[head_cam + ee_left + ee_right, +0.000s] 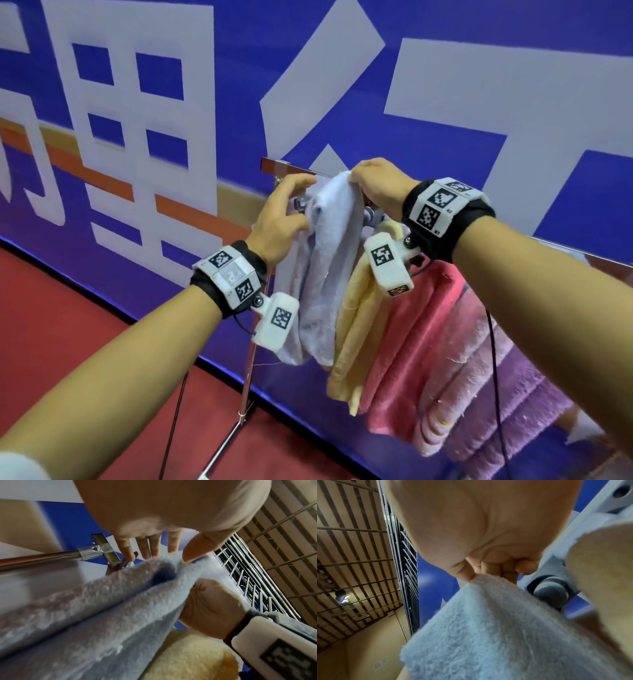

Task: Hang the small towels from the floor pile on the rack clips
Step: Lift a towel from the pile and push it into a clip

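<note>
Forearms reach in from the lower corners of the head view, each with a black wrist strap carrying white marker blocks. Right hand [375, 186], upper centre of frame: grip closed on the top edge of a pale blue towel [325, 260], thumb and curled fingers pinching the fabric up against the rack rail [274, 165]; the right wrist view confirms the pinch, thumb tip against the towel's corner [488, 622]. Left hand [281, 219], just left of the towel: fingers [126, 550] spread and mostly straight, tips at a metal clip [122, 564] under the rail's end bracket, thumb resting on the towel's upper fold [120, 601]; grip open, nothing clearly held. Cannot tell whether the clip has the cloth yet. Blue towel hangs folded lengthwise, draping down centre frame between the two wrists. Just right of it a yellow towel [359, 325] hangs from the rail, then a pink towel [411, 342], then a lilac towel [496, 394] toward the lower right, each touching its neighbour. Rack upright [250, 373] drops from the rail's left end to a foot on the red floor [68, 325]. Blue banner wall [445, 51] with large white characters fills the upper frame behind the rack. Wrist views look upward at a slatted ceiling [351, 547] and a wire grid panel [248, 585].
</note>
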The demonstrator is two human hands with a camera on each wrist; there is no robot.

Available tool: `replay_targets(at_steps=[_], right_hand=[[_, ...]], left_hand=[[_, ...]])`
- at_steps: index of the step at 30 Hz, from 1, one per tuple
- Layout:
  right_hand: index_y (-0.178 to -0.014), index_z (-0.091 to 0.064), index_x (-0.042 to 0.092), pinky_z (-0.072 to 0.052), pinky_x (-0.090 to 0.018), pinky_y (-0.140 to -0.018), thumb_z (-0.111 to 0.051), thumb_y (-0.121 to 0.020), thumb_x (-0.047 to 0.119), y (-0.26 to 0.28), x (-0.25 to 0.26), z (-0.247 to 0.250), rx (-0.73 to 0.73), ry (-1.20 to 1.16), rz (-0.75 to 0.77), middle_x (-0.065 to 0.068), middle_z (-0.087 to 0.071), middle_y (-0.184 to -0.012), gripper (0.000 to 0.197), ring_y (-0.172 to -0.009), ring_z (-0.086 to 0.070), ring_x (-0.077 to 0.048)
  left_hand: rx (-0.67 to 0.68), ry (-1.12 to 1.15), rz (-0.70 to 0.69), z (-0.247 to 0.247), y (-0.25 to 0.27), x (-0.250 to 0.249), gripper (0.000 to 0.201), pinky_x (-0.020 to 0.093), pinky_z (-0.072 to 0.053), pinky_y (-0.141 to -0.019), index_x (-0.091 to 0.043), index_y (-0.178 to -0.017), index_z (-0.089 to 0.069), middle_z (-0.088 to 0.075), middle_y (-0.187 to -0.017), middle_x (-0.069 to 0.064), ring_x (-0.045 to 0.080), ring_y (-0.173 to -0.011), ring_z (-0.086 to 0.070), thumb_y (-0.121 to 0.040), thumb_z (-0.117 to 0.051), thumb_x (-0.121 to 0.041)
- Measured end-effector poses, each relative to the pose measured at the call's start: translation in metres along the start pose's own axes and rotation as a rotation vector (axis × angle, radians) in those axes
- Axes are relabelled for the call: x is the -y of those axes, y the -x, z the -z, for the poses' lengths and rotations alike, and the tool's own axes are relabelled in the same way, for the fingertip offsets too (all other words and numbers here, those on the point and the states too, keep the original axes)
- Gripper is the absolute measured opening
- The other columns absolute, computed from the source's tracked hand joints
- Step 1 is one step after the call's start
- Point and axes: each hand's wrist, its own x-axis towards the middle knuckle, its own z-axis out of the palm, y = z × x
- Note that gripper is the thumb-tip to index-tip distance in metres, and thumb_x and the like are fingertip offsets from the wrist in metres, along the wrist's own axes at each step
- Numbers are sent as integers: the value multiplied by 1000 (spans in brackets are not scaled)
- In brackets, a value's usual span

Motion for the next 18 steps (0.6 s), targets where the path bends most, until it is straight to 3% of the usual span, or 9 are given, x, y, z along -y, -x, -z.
replay_targets(at_steps=[5, 8, 10, 14, 16, 18], right_hand=[[-66, -40, 17, -32, -30, -57, -41, -87, 7, -2, -9, -5, 8, -37, -24, -2, -41, -66, 23, -61, -39, -19], [-66, -39, 18, -32, -31, -59, -41, -87, 8, -4, -15, -7, 25, -80, -33, -2, -40, -67, 24, -65, -39, -20], [-64, -38, 19, -31, -32, -60, -43, -87, 9, -5, -17, -7, 20, -96, -38, -1, -39, -66, 25, -64, -38, -20], [-69, -43, 15, -34, -30, -57, -42, -89, 9, -8, -17, -3, -6, 52, 0, -2, -42, -72, 20, -65, -40, -19], [-80, -51, 8, -39, -33, -65, -41, -89, 12, -8, -18, 2, -35, 224, 28, -6, -51, -81, 14, -75, -48, -22], [-90, -59, 5, -40, -41, -75, -44, -85, 18, -8, -22, 6, -65, 458, 0, -10, -63, -90, 21, -85, -57, -30]], left_hand=[[14, -170, -75, -9, 10, 12, 73, 28, -44, -104, -16, -137, -43, -51, -134, -3, 9, -123, -51, -68, -64, -9], [10, -201, -105, -13, 14, 11, 67, 11, -43, -93, -26, -133, -45, -55, -120, -17, -6, -111, -53, -75, -72, -5], [-14, -202, -99, -17, 14, 11, 65, 3, -41, -86, -28, -132, -49, -56, -111, -26, -15, -102, -54, -78, -66, 3], [-156, -228, -122, -26, 1, 14, 53, 7, -45, -81, -18, -121, -66, -68, -102, -11, 2, -93, -61, -79, -49, 10], [-195, -239, -73, -30, -8, 14, 48, 4, -43, -75, -16, -116, -70, -70, -99, -6, 7, -88, -62, -82, -45, 8], [-196, -259, -46, -34, -16, 14, 45, 1, -41, -75, -14, -117, -71, -72, -103, -1, 9, -91, -63, -85, -46, 5]])
